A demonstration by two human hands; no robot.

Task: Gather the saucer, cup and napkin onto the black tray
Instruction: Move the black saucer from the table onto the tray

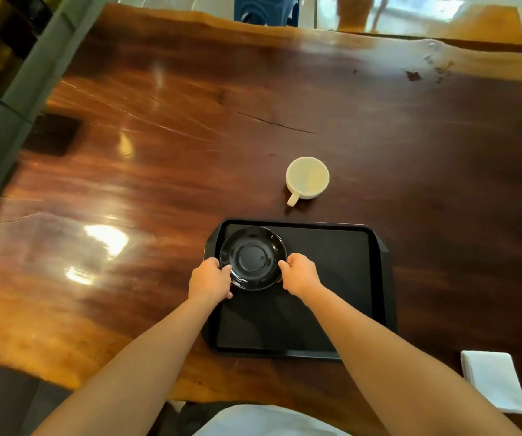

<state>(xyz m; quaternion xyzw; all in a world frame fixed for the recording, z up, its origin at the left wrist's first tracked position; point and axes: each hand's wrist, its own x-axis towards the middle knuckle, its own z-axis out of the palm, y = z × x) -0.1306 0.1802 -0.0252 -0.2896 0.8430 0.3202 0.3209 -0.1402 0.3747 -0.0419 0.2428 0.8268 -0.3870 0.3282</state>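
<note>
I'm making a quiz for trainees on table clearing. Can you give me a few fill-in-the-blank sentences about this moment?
1. Both hands, left hand and right hand, hold the black ____ over the tray.
2. The cup stands on the table, just beyond the tray's ____ edge.
3. The white napkin lies to the ____ of the tray.

Missing words: saucer; far; right

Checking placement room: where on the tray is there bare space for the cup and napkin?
The tray's right half is bare, and so is its near part between the forearms. Only the far-left corner is crowded: saucer gripped by left hand and right hand.
</note>
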